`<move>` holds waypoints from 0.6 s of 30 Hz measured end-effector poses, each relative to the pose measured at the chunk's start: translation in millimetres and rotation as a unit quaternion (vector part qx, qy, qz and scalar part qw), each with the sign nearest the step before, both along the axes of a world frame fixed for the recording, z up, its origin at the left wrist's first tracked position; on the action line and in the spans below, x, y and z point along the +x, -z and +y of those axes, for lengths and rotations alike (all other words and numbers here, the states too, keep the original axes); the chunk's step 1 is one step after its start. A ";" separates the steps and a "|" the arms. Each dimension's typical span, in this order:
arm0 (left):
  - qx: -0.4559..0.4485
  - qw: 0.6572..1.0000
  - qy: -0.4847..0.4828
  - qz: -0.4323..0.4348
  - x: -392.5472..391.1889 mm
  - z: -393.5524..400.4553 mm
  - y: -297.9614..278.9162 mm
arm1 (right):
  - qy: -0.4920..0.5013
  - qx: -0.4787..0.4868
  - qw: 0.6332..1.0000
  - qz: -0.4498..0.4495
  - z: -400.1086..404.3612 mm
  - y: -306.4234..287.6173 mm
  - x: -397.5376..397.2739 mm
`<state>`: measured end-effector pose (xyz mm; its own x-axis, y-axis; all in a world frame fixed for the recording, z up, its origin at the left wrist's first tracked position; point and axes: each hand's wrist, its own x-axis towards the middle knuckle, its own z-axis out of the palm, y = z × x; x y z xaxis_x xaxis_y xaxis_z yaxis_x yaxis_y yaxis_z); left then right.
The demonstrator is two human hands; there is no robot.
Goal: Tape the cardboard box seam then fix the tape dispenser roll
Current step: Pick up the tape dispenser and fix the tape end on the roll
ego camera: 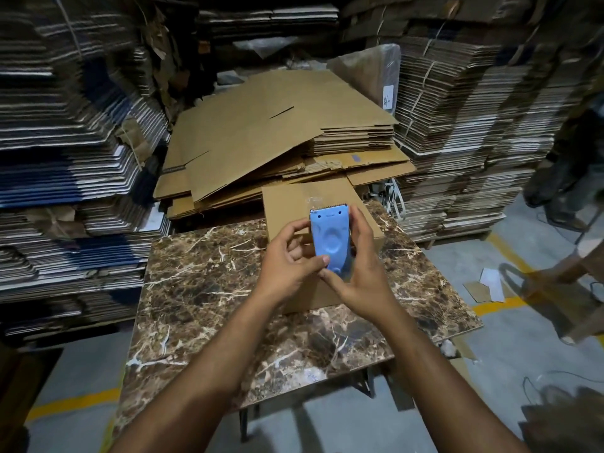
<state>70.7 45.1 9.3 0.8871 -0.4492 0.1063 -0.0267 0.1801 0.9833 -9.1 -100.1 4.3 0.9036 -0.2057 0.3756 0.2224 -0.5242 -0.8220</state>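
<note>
A blue tape dispenser (331, 240) with a toothed cutter at its top is held upright above a closed cardboard box (287, 206). My left hand (287, 259) grips its left side, thumb pressed on its lower face. My right hand (362, 273) holds its right edge and underside. A bit of clear tape sticks up near the cutter. The box rests on the marble-patterned table (202, 289), its near part hidden behind my hands. The tape roll itself is hidden.
Flattened brown cardboard sheets (261, 135) lie piled behind the table. Tall bundled stacks of flat cartons (65, 158) rise on the left and on the right (474, 125). Grey floor with yellow lines (500, 305) and paper scraps lies to the right.
</note>
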 end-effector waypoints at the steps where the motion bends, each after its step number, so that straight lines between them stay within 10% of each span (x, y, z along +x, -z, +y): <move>1: 0.001 1.000 -0.002 -0.014 2.6 0.0 -4.9 | -0.015 0.007 1.000 0.005 -3.7 -4.0 1.3; 5: 0.041 0.996 0.014 -0.077 12.8 -6.3 -18.7 | 0.004 0.123 0.992 -0.001 -24.6 -13.7 12.7; 18: 0.176 0.959 -0.163 -0.150 85.8 -77.2 -9.8 | -0.047 0.057 0.997 0.031 -99.0 -21.8 112.1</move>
